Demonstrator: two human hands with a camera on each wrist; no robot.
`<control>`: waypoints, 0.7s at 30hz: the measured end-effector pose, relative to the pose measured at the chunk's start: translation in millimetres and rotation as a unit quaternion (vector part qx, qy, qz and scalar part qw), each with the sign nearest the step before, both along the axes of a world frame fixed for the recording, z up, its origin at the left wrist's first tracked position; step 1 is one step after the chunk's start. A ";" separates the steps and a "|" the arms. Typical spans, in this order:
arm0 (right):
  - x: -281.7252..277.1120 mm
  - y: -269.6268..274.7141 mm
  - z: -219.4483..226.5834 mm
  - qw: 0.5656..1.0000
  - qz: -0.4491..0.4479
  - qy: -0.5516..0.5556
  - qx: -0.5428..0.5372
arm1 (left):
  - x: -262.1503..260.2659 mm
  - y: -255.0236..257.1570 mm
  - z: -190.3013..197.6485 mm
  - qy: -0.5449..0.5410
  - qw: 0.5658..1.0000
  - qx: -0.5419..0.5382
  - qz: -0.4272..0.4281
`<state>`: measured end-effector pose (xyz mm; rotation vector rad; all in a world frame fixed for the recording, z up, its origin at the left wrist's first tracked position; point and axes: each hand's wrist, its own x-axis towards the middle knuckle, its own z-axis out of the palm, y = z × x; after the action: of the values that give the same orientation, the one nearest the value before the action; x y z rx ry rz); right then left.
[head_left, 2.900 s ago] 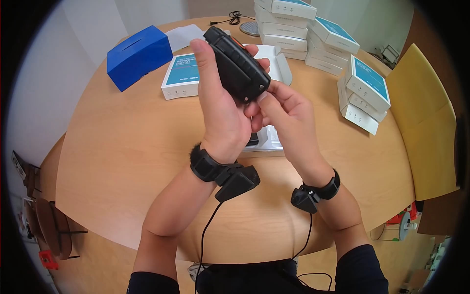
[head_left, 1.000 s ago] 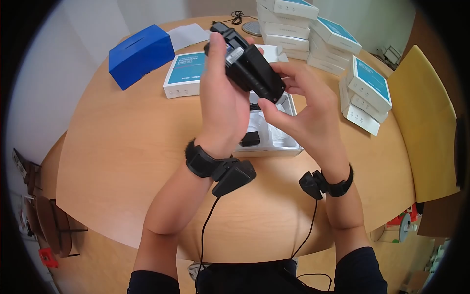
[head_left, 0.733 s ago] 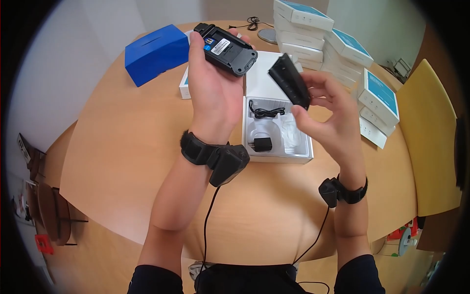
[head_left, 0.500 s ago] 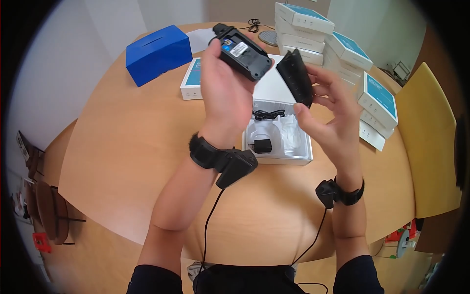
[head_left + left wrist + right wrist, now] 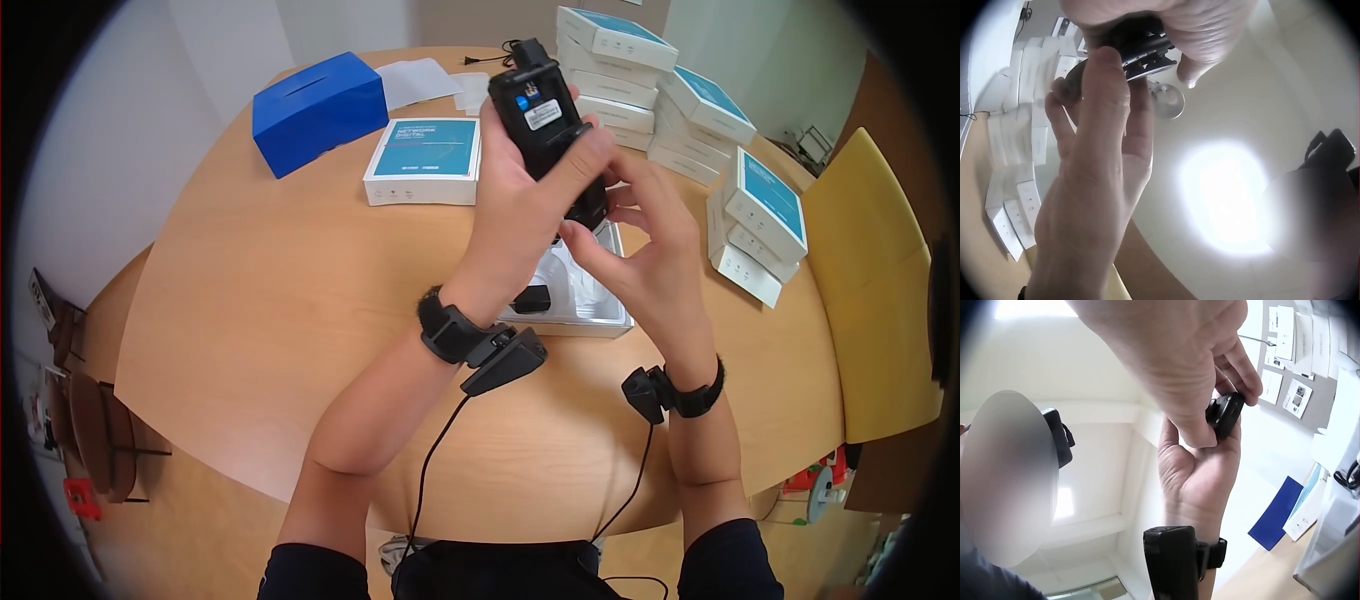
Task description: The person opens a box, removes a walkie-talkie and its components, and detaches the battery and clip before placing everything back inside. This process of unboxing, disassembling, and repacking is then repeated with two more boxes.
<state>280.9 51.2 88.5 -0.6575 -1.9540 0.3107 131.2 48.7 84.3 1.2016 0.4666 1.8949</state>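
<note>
My left hand point(image 5: 505, 225) holds a black handheld radio point(image 5: 540, 105) with its back up, showing a white label and a blue sticker. The left thumb lies across the radio's lower part. My right hand point(image 5: 655, 245) pinches a black battery pack point(image 5: 588, 207) at the radio's lower end, where the two overlap. In the left wrist view, a thin gap shows between dark parts above the right thumb point(image 5: 1107, 94). The right wrist view shows the black end of the held parts point(image 5: 1229, 415) above the left palm point(image 5: 1207, 475).
Below the hands, an open white box point(image 5: 575, 328) holds a black power adapter point(image 5: 533, 299). A teal-and-white box point(image 5: 422, 160) and a blue box point(image 5: 320, 112) stand left of the radio. Stacked white boxes point(image 5: 620, 75) stand at the back right, and more point(image 5: 760, 215) by the yellow chair point(image 5: 880, 300).
The battery pack came off the radio's back, and the hands held the two apart. Now the hands have come together again, with the battery pack at the radio's lower end and the radio turned more upright.
</note>
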 end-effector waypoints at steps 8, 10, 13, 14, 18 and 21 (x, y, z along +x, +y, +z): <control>2.2 1.2 1.1 1.000 0.004 0.005 -0.019 | 3.9 3.2 -9.4 0.028 0.999 0.006 -0.016; 3.9 2.2 2.7 1.000 0.020 -0.001 -0.022 | -0.6 5.8 -10.3 0.057 0.998 0.013 0.014; 13.8 6.5 7.8 0.998 0.043 -0.041 -0.004 | -9.9 11.2 -9.3 0.082 0.996 0.016 0.011; 17.2 8.2 11.2 0.997 0.051 -0.043 0.024 | -10.9 10.5 -6.9 0.087 0.996 0.015 0.003; 24.5 11.4 26.7 0.987 0.039 -0.081 0.134 | -4.2 -0.9 0.0 0.062 0.995 -0.036 -0.070; 20.2 5.7 24.3 0.990 0.031 -0.084 0.111 | -0.9 -3.4 -0.3 0.092 0.990 -0.061 -0.087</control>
<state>301.1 56.9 112.8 -0.4901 -2.1341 0.0747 130.3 45.3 84.1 1.2979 0.5512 1.5933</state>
